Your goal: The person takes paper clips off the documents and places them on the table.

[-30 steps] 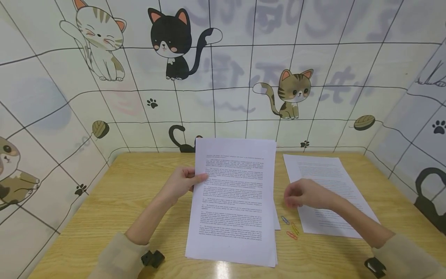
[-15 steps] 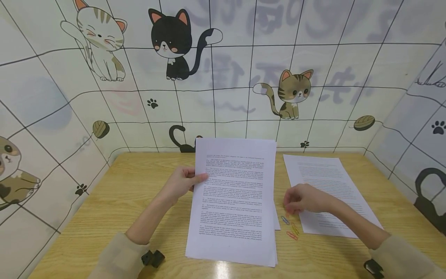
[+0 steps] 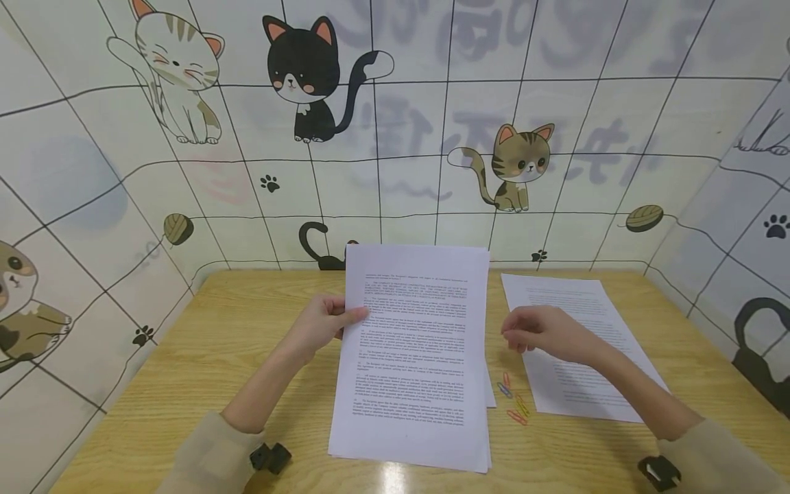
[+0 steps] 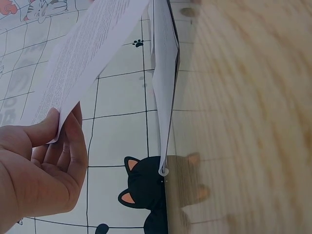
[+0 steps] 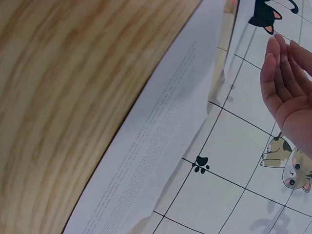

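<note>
Left hand [image 3: 321,322] pinches left edge of white printed paper stack [image 3: 413,357], thumb on top, mid wooden table [image 3: 234,322]. Right hand [image 3: 543,333] hovers relaxed, empty, above coloured paper clips [image 3: 513,401], beside stack.

White printed sheets [image 3: 413,357], multicoloured paperclips [image 3: 513,401]

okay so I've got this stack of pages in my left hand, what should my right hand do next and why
Probably lower the right hand to pinch one of the paper clips. It hovers empty above them, while the left hand holds the printed stack propped up and unclipped.
</note>
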